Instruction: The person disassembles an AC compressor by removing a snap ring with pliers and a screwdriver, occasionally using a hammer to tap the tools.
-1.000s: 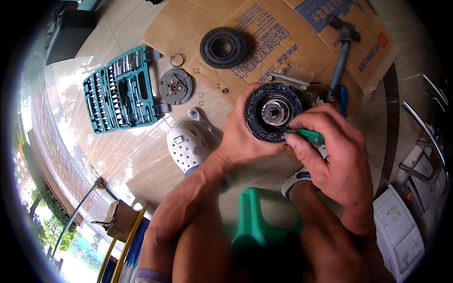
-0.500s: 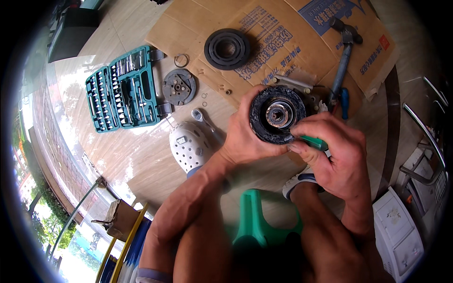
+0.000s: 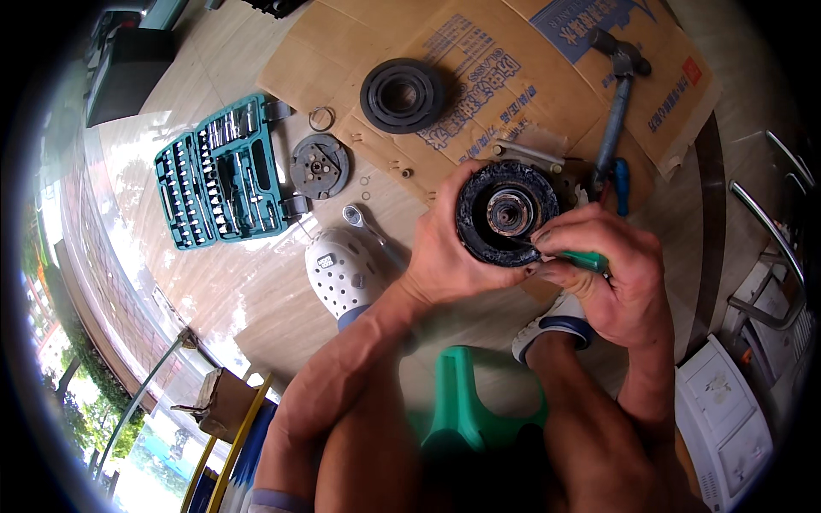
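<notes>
My left hand (image 3: 434,255) is wrapped around a round black metal part (image 3: 470,198), its open face turned up. A silvery ringed hub with a small shaft end sits in its middle, with a deep gap around it. My right hand (image 3: 617,267) grips a green-handled tool (image 3: 586,259), probably a screwdriver, at the part's lower right rim. Most of its shank is hidden by the fingers, and the tip seems to lie in the gap. Beyond the part, a black grooved pulley (image 3: 376,96) lies on the flattened cardboard (image 3: 342,43).
An open teal socket set (image 3: 245,203) is at left, near a round metal plate (image 3: 321,175) and retaining ring (image 3: 321,118). A ratchet (image 3: 368,224) lies by my white clog (image 3: 338,274). At right rests a hammer (image 3: 616,120); a green stool (image 3: 457,393) is between my legs.
The black part appears slightly lower and to the right, still in my left hand. My right hand has turned a little, and the green handle points more sideways.
</notes>
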`<state>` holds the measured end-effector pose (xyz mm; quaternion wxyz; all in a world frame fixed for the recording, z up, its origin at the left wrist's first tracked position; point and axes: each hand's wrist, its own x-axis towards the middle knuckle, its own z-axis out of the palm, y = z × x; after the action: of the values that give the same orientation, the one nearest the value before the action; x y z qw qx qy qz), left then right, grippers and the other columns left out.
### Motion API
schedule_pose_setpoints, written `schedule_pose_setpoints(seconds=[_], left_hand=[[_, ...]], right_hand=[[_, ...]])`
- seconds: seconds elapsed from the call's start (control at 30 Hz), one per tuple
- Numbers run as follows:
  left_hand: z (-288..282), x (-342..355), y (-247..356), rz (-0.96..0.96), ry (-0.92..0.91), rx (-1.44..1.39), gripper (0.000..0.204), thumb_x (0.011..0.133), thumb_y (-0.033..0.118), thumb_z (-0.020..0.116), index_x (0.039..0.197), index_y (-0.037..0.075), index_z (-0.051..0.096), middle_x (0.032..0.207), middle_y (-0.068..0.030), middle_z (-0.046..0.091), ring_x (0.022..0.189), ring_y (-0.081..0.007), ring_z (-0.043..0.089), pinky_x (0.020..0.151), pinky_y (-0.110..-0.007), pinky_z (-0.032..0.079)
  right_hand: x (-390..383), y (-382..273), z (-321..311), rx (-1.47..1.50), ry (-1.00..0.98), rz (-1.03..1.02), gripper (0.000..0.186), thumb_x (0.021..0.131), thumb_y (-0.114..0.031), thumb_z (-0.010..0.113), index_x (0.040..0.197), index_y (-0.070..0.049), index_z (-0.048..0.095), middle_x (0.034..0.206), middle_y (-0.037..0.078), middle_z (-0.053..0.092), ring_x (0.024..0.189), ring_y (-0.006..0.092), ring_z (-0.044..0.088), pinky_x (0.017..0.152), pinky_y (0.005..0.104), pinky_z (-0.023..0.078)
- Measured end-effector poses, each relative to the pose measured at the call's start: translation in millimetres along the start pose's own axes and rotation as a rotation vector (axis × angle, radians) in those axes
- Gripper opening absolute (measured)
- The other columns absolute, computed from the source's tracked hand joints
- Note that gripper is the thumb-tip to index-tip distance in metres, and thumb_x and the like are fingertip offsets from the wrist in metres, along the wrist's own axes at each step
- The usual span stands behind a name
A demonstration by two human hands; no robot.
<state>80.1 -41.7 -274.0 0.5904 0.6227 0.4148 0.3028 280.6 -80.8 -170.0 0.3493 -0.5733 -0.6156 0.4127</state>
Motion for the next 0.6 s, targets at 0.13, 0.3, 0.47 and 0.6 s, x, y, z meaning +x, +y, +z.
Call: schedule_pose_setpoints(seconds=[0.13,0.3,0.47,0.6], left_hand=[[4.6,-0.6,-1.1,0.015,0.001,0.003,0.114,0.059,0.027,0.103,0.149,-0.001,0.040,0.126,-0.0166,0.071,0.117,-0.0256,0.072,0.102,-0.037,0.057],[9.9,-3.3,-3.6,0.041,0.015,0.006,0.115,0.059,0.026,0.103,0.150,-0.001,0.039,0.127,-0.0168,0.071,0.117,-0.0254,0.071,0.102,-0.038,0.056],[11.3,-2.6,-1.6,-0.014,0.019,0.047,0.116,0.059,0.023,0.103,0.151,-0.002,0.037,0.129,-0.0161,0.069,0.119,-0.0235,0.069,0.104,-0.037,0.055],[1.6,1.7,1.7,-0.105,-0.007,-0.041,0.118,0.057,0.022,0.103,0.151,-0.002,0.036,0.131,-0.0154,0.067,0.121,-0.0222,0.067,0.106,-0.037,0.054]], right_hand=[[-4.1,5.0,-3.8,0.002,0.008,-0.018,0.021,0.090,-0.008,0.082,0.106,0.000,0.070,0.102,0.017,0.075,0.090,0.0268,0.076,0.077,0.0345,0.060],[-10.6,14.0,-1.2,0.052,0.024,-0.033,0.021,0.094,-0.010,0.080,0.108,0.001,0.068,0.103,0.017,0.075,0.091,0.0258,0.075,0.080,0.0341,0.059],[-5.7,21.4,3.2,0.138,0.101,0.003,0.022,0.097,-0.014,0.078,0.108,0.002,0.068,0.101,0.015,0.074,0.093,0.0226,0.073,0.084,0.0335,0.057],[7.5,17.7,2.6,0.097,0.044,0.031,0.023,0.098,-0.017,0.078,0.106,0.003,0.069,0.100,0.014,0.074,0.092,0.0223,0.073,0.082,0.0338,0.057]])
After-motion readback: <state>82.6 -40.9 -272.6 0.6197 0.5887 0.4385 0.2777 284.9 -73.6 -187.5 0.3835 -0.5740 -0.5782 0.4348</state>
